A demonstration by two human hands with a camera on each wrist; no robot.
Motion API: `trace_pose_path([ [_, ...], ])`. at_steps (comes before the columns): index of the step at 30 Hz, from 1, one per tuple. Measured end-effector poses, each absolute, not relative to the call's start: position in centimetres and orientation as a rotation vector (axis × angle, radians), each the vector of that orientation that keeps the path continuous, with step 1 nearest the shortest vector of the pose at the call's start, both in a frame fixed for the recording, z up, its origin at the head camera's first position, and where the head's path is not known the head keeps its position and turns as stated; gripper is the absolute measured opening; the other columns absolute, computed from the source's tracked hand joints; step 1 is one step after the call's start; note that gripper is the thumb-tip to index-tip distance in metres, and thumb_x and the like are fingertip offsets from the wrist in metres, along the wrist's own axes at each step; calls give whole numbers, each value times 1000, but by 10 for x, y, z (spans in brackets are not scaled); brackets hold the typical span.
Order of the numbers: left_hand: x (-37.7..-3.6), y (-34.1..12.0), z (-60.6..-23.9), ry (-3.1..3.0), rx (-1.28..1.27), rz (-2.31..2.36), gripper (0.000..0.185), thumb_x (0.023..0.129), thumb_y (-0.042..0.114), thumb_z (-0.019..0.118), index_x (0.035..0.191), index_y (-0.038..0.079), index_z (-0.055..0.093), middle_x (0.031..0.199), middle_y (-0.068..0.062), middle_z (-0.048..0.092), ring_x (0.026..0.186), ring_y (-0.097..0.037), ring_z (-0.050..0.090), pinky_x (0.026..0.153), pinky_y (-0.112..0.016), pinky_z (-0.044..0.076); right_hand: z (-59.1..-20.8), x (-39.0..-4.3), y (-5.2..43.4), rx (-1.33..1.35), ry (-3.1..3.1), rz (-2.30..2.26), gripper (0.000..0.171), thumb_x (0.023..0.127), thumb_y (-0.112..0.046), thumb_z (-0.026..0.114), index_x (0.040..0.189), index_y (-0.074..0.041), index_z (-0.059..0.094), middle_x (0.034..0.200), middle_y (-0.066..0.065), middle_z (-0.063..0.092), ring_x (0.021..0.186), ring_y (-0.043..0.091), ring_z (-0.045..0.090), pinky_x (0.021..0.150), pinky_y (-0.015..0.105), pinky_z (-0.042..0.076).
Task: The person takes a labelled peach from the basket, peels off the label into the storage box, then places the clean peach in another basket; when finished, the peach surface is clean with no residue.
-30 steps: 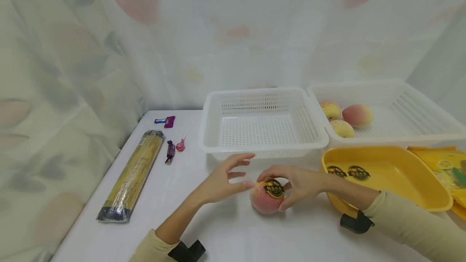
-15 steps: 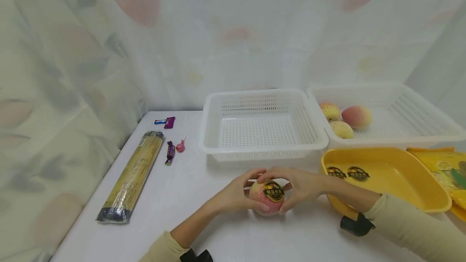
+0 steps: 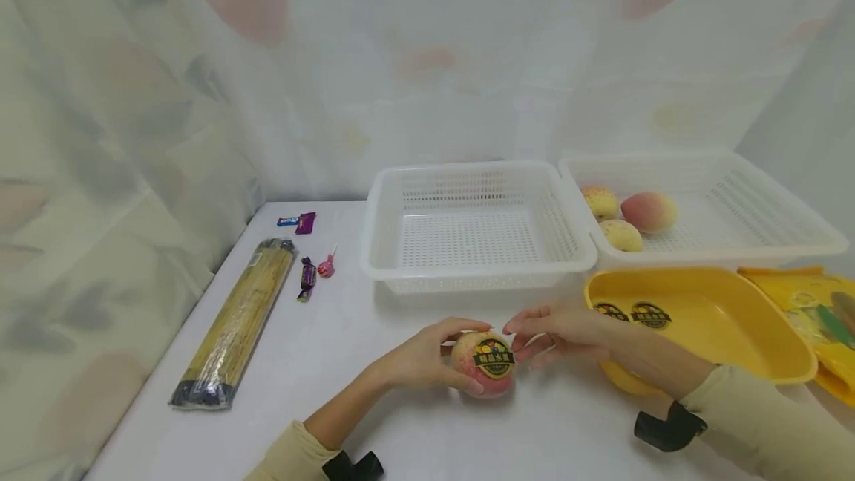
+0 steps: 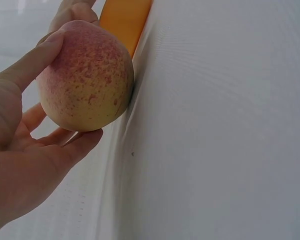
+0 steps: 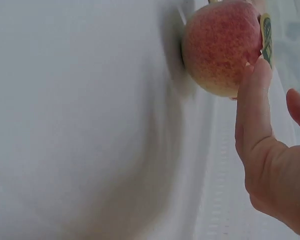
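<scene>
Two bare hands, left hand [image 3: 421,358] and right hand [image 3: 568,329], extend from pale beige long sleeves [image 3: 768,421], each wrist wearing a black strapped camera mount [image 3: 668,429].

white baskets [image 3: 477,225] | three peaches [image 3: 628,217] (right one) | yellow tray [image 3: 701,325] | noodle pack [image 3: 234,321]

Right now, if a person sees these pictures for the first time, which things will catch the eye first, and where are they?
First comes the round pink-yellow peach with a dark sticker on the white table, gripped by the left hand, with the right hand close beside it. To its right sits a bright yellow plastic tray. Behind stand two white perforated plastic baskets: the left basket empty, the right basket holding three peaches.
</scene>
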State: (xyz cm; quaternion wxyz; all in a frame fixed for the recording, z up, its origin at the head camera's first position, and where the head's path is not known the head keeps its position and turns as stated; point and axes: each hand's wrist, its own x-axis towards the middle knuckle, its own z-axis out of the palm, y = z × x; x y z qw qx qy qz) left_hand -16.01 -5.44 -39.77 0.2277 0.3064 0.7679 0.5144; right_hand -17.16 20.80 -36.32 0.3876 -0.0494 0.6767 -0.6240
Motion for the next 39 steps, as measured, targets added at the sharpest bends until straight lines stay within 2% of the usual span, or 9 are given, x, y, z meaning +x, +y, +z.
trace_pose_path([
  [4, -159, -55, -398, 2107, 838, 1421, 72, 73, 15, 85, 136, 17, 51, 130, 9, 49, 121, -11, 46, 102, -29, 38, -364, -169, 204, -118, 1691, -1575, 20, 94, -17, 61, 105, -2, 67, 86, 8, 65, 79, 20, 67, 68, 30, 58],
  [9, -159, -56, -399, 2112, 843, 1428, 72, 72, 16, 85, 136, 19, 51, 130, 9, 49, 121, -11, 46, 102, -28, 39, -358, -169, 199, -124, 1778, -1496, 25, 91, -18, 66, 104, 3, 66, 85, 10, 67, 76, 18, 66, 68, 31, 58],
  [13, -159, -56, -399, 2118, 853, 1428, 72, 72, 17, 85, 136, 22, 51, 130, 10, 49, 120, -10, 46, 101, -27, 40, -352, -169, 193, -119, 1899, -1387, 28, 87, -21, 70, 104, 2, 66, 85, 9, 67, 75, 17, 64, 69, 31, 58],
  [21, -162, -55, -400, 2123, 894, 1413, 72, 73, 18, 85, 136, 22, 50, 129, 10, 50, 120, -11, 47, 100, -28, 41, -346, -165, 183, -196, 2005, -1382, 19, 84, -12, 73, 93, 1, 63, 81, 6, 66, 67, 14, 60, 67, 32, 58],
  [32, -161, -53, -399, 2112, 902, 1410, 72, 72, 17, 85, 135, 20, 51, 130, 10, 51, 121, -11, 45, 102, -29, 39, -343, -166, 181, -164, 2102, -1393, 19, 81, -11, 77, 92, 1, 67, 86, 8, 69, 64, 14, 61, 65, 31, 58],
  [35, -160, -54, -399, 2116, 874, 1417, 72, 72, 16, 85, 135, 18, 50, 130, 8, 51, 120, -12, 47, 102, -30, 39, -332, -173, 189, -163, 2127, -1428, 22, 80, -14, 78, 92, 2, 68, 86, 9, 69, 65, 16, 61, 66, 31, 58],
  [39, -160, -56, -398, 2120, 838, 1414, 72, 72, 18, 85, 135, 22, 51, 131, 8, 50, 119, -12, 48, 101, -30, 40, -304, -186, 213, -168, 2151, -1463, 24, 81, -14, 77, 95, 2, 67, 88, 10, 69, 70, 16, 62, 69, 31, 58],
])
